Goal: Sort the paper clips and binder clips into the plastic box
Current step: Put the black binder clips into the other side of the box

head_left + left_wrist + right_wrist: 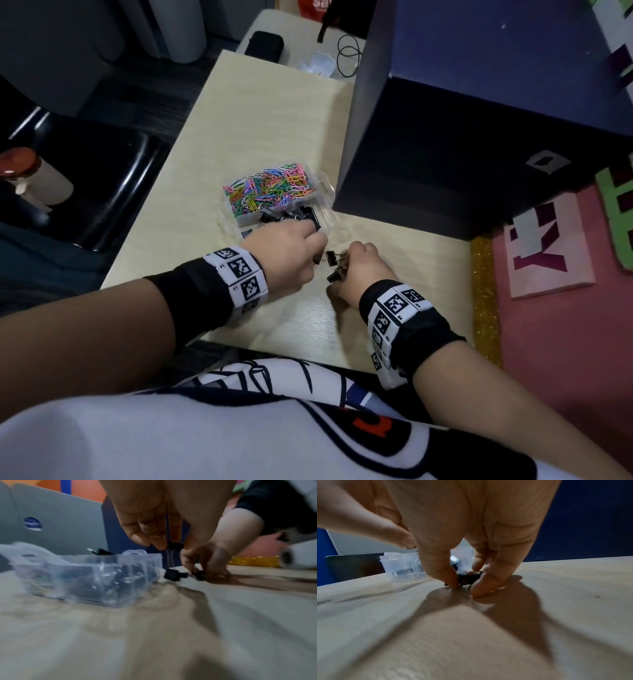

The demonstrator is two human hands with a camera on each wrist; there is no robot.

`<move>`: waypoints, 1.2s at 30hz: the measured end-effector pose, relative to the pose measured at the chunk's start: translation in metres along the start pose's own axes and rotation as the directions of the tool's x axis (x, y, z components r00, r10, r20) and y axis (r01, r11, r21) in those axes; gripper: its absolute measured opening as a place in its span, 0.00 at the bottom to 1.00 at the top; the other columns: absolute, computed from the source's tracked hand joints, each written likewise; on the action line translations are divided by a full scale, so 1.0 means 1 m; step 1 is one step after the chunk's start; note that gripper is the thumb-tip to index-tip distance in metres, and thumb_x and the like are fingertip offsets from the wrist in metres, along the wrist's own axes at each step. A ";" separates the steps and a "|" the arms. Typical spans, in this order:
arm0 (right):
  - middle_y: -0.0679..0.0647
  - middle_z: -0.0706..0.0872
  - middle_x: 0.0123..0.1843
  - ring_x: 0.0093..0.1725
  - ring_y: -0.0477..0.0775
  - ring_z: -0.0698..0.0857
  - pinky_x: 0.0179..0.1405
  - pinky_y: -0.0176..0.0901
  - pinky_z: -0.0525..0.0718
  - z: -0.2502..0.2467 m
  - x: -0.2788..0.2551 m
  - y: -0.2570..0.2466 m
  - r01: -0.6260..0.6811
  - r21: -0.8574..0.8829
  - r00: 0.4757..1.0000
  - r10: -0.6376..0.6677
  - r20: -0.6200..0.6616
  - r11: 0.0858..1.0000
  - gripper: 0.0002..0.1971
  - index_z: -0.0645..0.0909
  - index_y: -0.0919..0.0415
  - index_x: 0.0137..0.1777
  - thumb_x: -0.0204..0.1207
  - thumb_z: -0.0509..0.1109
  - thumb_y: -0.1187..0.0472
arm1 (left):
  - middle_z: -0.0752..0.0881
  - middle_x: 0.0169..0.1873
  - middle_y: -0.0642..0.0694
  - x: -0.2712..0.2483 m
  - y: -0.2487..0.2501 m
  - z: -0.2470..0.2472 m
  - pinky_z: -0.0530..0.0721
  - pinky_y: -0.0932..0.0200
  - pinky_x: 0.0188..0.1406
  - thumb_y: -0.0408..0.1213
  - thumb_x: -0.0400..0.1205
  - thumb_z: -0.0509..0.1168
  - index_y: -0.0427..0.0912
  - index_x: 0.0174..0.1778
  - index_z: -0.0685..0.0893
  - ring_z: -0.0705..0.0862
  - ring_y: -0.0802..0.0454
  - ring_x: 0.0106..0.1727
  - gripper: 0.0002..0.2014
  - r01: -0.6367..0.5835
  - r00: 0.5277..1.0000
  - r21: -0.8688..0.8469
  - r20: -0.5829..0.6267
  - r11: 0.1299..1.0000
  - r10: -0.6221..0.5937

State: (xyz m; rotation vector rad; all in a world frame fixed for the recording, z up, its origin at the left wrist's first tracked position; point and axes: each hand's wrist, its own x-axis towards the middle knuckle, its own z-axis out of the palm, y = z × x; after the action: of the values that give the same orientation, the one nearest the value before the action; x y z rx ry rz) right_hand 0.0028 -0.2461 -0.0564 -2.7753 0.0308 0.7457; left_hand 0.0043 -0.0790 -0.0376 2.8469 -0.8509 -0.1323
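Note:
A clear plastic box (328, 209) stands mid-table, with coloured paper clips (270, 186) in its far compartment and black binder clips (298, 215) in the near one. My left hand (317, 241) hovers by the box's near right corner and pinches a small black binder clip (175, 546) between thumb and fingers. My right hand (342, 270) is down on the table just to the right. Its fingertips (450, 581) pinch a black binder clip (468, 578) lying on the wood. Two more loose binder clips (330, 257) lie between the hands.
A tall dark blue box (445, 137) rises right behind the plastic box. A pink lettered board (548, 246) and a gold glitter strip (483, 291) border the table's right edge. A black case (263, 46) and cable (349, 56) lie far back. A black chair (120, 178) stands left.

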 end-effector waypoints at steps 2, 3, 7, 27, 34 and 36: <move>0.55 0.71 0.64 0.59 0.58 0.79 0.51 0.43 0.76 -0.001 0.000 0.000 -0.006 0.023 1.000 0.006 0.001 1.000 0.33 0.67 0.59 0.67 0.66 0.79 0.53 | 0.82 0.41 0.39 0.001 -0.011 -0.009 0.84 0.49 0.35 0.40 0.71 0.67 0.38 0.49 0.82 0.83 0.38 0.41 0.14 0.072 0.995 -0.029 -0.072 0.997 -0.074; 0.55 0.71 0.64 0.59 0.57 0.79 0.51 0.43 0.77 -0.001 0.000 0.000 -0.010 0.039 1.000 0.010 0.000 0.999 0.33 0.67 0.59 0.67 0.66 0.79 0.53 | 0.82 0.42 0.39 0.001 -0.018 -0.013 0.84 0.47 0.37 0.40 0.72 0.65 0.38 0.50 0.82 0.82 0.38 0.43 0.14 0.131 0.985 -0.056 -0.101 0.990 -0.136; 0.55 0.71 0.64 0.54 0.56 0.79 0.48 0.42 0.77 -0.002 -0.001 0.001 -0.003 0.070 1.000 0.004 -0.006 0.998 0.31 0.67 0.57 0.68 0.68 0.76 0.55 | 0.81 0.50 0.39 -0.004 -0.040 -0.016 0.81 0.44 0.47 0.44 0.73 0.65 0.42 0.56 0.79 0.80 0.37 0.51 0.18 0.293 0.953 -0.001 -0.085 0.956 -0.292; 0.54 0.71 0.63 0.44 0.53 0.78 0.46 0.39 0.76 -0.002 -0.008 0.011 -0.059 0.068 0.998 0.061 -0.031 0.996 0.19 0.78 0.60 0.60 0.71 0.72 0.53 | 0.77 0.57 0.44 0.013 -0.005 -0.006 0.73 0.46 0.56 0.36 0.84 0.57 0.44 0.63 0.80 0.74 0.42 0.61 0.13 0.002 0.980 0.298 0.191 0.955 -0.061; 0.55 0.69 0.63 0.40 0.54 0.76 0.44 0.39 0.73 -0.001 -0.008 0.012 -0.081 0.045 0.995 0.083 -0.047 0.996 0.18 0.77 0.62 0.60 0.73 0.70 0.54 | 0.81 0.30 0.42 0.010 -0.008 -0.003 0.80 0.52 0.26 0.29 0.63 0.77 0.39 0.32 0.86 0.80 0.42 0.29 0.07 -0.173 0.984 0.414 0.122 0.894 0.133; 0.56 0.69 0.64 0.40 0.54 0.76 0.44 0.40 0.74 0.000 -0.009 0.012 -0.079 0.041 0.995 0.081 -0.055 0.996 0.18 0.76 0.62 0.61 0.74 0.69 0.55 | 0.80 0.27 0.39 0.010 -0.008 -0.009 0.79 0.54 0.20 0.26 0.61 0.77 0.34 0.30 0.85 0.80 0.41 0.25 0.08 -0.211 0.976 0.377 0.126 0.902 0.176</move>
State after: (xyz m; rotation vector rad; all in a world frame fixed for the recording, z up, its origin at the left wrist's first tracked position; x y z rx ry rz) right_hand -0.0059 -0.2581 -0.0555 -2.7715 0.1666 0.6785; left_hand 0.0183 -0.0766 -0.0311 3.1087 -1.3074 -0.0703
